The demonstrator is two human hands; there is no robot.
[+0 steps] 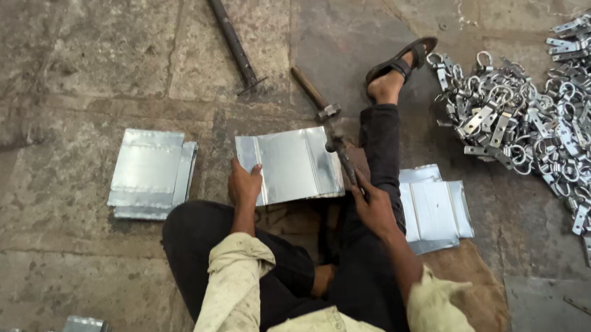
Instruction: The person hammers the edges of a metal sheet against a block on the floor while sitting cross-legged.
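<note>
The left hand (pixel 244 184) grips the near-left edge of a shiny metal sheet (pixel 288 165) lying on the floor (pixel 44 79) in front of the person. The right hand (pixel 373 206) is closed round a hammer (pixel 343 159) — its head rests on the sheet's right edge.

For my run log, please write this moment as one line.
left hand: holds metal sheet edge | right hand: grips hammer | stacks: sheet pile left, sheet stack right | floor: metal clasps heap

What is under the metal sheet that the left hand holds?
Under the sheet, brown board shows at the near edge; the rest is covered. The left hand grips its left edge.
</note>
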